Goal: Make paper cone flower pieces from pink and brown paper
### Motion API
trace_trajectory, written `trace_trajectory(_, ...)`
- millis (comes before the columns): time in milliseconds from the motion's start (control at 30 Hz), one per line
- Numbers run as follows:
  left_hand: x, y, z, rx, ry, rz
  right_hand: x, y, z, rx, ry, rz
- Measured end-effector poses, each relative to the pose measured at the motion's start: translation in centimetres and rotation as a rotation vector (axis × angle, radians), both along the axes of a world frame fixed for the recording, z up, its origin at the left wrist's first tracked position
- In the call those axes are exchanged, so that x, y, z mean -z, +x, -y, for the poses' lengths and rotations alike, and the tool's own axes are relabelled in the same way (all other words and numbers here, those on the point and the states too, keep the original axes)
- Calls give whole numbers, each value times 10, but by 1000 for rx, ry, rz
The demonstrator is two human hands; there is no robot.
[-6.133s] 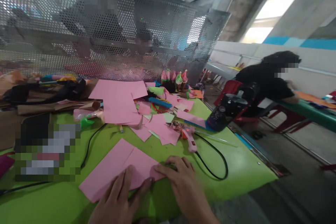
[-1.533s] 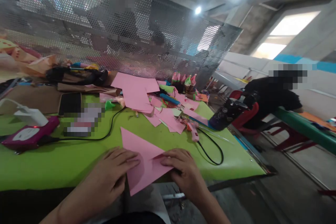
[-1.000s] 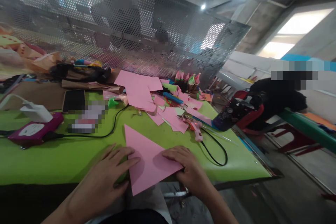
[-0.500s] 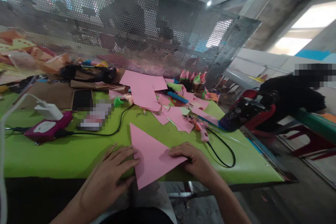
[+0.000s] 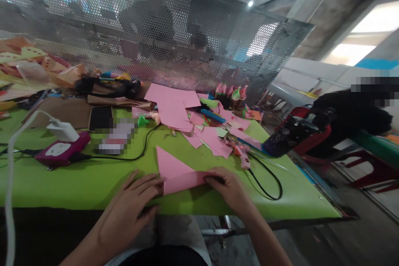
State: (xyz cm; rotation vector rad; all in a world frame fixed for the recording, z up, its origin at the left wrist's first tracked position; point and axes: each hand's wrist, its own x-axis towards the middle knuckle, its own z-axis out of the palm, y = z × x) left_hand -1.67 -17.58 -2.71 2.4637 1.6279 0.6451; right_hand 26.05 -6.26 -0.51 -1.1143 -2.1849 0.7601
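Note:
A pink paper triangle [image 5: 174, 170] lies on the green table [image 5: 77, 178] near its front edge, its lower part folded up over the rest. My left hand [image 5: 131, 203] rests flat beside the fold's left end, fingers spread and fingertips touching the paper. My right hand [image 5: 227, 185] pinches the folded edge at the right end, fingers curled on the paper.
Loose pink sheets and scraps [image 5: 177, 110] pile up mid-table, with a pink glue gun [image 5: 243, 158] and its black cord [image 5: 268, 183] to the right. A magenta device [image 5: 60, 151] with a white charger sits left. A perforated metal screen [image 5: 156, 37] backs the table. A seated person [image 5: 349, 116] is at right.
The near corner of the pink triangle, which hung over the table edge, has been folded up onto the sheet. My right hand now grips that fold; my left hand stayed beside it.

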Motion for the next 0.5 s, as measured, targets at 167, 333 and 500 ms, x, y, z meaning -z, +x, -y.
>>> trace_trajectory(167,4,3,3,-22,70,6,7,-8,0,102,88,95)
trace_trajectory(333,9,5,7,-54,101,9,7,-14,3,175,202,214)
trace_trajectory(500,4,5,5,-10,143,-54,7,-16,4,191,235,275)
